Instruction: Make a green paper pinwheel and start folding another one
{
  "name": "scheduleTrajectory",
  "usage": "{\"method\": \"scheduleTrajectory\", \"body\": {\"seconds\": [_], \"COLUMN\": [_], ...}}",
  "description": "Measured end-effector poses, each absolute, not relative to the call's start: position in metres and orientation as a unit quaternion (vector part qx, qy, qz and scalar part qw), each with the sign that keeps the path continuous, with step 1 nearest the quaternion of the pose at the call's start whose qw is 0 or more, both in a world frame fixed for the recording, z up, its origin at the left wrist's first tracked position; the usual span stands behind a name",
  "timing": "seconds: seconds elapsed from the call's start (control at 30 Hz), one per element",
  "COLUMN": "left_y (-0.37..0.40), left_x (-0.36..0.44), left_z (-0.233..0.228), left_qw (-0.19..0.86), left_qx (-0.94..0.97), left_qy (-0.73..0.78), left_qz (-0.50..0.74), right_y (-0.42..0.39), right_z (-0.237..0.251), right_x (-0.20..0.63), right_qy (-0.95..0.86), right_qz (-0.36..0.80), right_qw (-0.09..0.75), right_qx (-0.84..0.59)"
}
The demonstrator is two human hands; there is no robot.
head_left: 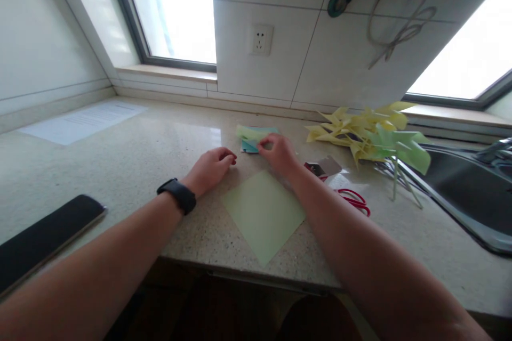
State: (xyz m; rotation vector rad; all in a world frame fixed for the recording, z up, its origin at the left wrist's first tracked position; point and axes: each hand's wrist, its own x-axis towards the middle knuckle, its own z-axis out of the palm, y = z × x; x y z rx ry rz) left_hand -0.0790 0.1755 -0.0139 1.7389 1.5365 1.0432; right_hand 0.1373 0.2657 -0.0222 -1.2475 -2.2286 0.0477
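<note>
head view: the right hand (280, 153) reaches toward the back of the counter (132, 165), its fingertips pinched on the near edge of a small stack of paper (253, 138), pale green over teal, lying just beyond it toward the back wall. the left hand (211, 168) rests loosely curled on the counter just left of the stack, holding nothing and apart from it. so the stack lies ahead of both hands, nearer the right one. a green square sheet (264, 214) lies flat near the front edge, corner toward the person, between the two forearms. red scissors (354, 200) sit right of the right forearm, paper pinwheels (372, 136) beyond them by the sink (464, 192). a phone (44, 237) lies at the left front.
</note>
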Motion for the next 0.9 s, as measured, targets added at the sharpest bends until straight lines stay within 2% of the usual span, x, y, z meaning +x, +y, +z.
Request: {"method": "scheduleTrajectory", "body": {"seconds": [0.2,0.37,0.6,0.9], "left_y": [0.205,0.214,0.209,0.215], "left_x": [-0.054,-0.05,-0.054,-0.058], "left_z": [-0.011,-0.009,-0.01,-0.015], "left_qw": [0.485,0.569,0.604,0.604], "left_qx": [0.534,0.463,0.429,0.444], "left_qy": [0.544,0.492,0.453,0.462], "left_qz": [0.429,0.468,0.495,0.473], "right_y": [0.265,0.26,0.256,0.255], "right_z": [-0.023,-0.022,-0.022,-0.019], "right_x": [0.139,0.136,0.127,0.13], "right_qy": [-0.803,-0.791,-0.785,-0.762], "right_qz": [0.083,0.138,0.174,0.152], "right_qw": [0.346,0.4,0.425,0.433], "right_qx": [-0.478,-0.443,-0.416,-0.458]}}
